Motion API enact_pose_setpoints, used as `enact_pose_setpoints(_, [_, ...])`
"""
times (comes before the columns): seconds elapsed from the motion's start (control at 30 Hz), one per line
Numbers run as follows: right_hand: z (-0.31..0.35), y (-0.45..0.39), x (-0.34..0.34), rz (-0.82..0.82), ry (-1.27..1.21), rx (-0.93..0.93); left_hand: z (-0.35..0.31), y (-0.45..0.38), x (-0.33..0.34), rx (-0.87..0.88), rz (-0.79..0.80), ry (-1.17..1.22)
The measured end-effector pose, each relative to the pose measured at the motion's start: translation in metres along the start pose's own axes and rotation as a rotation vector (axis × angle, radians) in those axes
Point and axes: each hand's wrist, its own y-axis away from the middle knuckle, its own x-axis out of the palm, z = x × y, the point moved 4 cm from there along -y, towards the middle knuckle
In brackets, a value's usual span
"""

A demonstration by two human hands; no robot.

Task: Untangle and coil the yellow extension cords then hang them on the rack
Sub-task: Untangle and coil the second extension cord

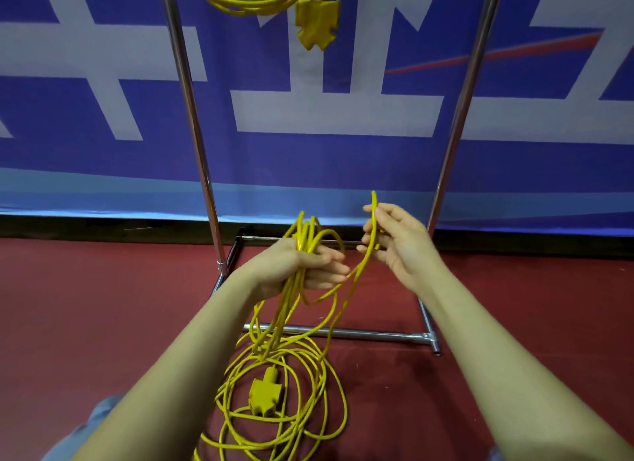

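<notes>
Coiling: my left hand (pixel 302 265) grips gathered loops of thin yellow rubber extension cord (pixel 288 374); right hand (pixel 394 241) pinches one strand, next laid across.

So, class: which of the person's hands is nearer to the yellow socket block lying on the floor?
Left. The left hand, gripping a bundle of cord loops, sits almost straight above the socket block. The right hand, pinching a single strand, is higher and off to the right.

Blue banner (pixel 103 172) with large white shapes and thin red streak covers back wall. Black baseboard strip (pixel 103 229) beneath. Dark red floor (pixel 103 323). Even indoor light.
</notes>
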Motion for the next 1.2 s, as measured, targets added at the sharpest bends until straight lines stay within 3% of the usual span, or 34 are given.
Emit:
enact_pose_setpoints(0.17, [0.001, 0.0, 0.008, 0.067, 0.146, 0.017, 0.009, -0.004, 0.009, 0.03, 0.027, -0.037])
enact_pose_setpoints(0.4, [0.012, -0.003, 0.001, -0.001, -0.344, 0.027, 0.021, -0.011, 0.029, 0.022, 0.115, -0.022])
enact_pose_setpoints(0.53, [0.009, -0.005, -0.001, -0.012, -0.443, 0.025, 0.021, -0.011, 0.033, 0.047, 0.086, -0.005])
enact_pose_setpoints(0.6, [0.005, -0.007, -0.005, -0.038, -0.309, 0.026, 0.018, -0.012, 0.031, 0.09, 0.014, 0.05])
enact_pose_setpoints(0.73, [-0.007, -0.007, -0.012, -0.088, 0.202, 0.045, 0.005, -0.015, 0.019, 0.202, -0.101, 0.282])
enact_pose_setpoints(0.9, [-0.032, 0.004, 0.007, 0.275, 0.479, 0.193, -0.013, -0.015, 0.004, 0.336, -0.199, 0.436])
enact_pose_setpoints(1.03, [-0.041, 0.004, 0.02, 0.362, 0.527, 0.121, -0.019, -0.012, -0.005, 0.376, -0.219, 0.445])
enact_pose_setpoints(1.2, [-0.033, 0.005, 0.032, 0.315, 0.289, 0.028, -0.019, -0.01, -0.015, 0.337, -0.214, 0.447])
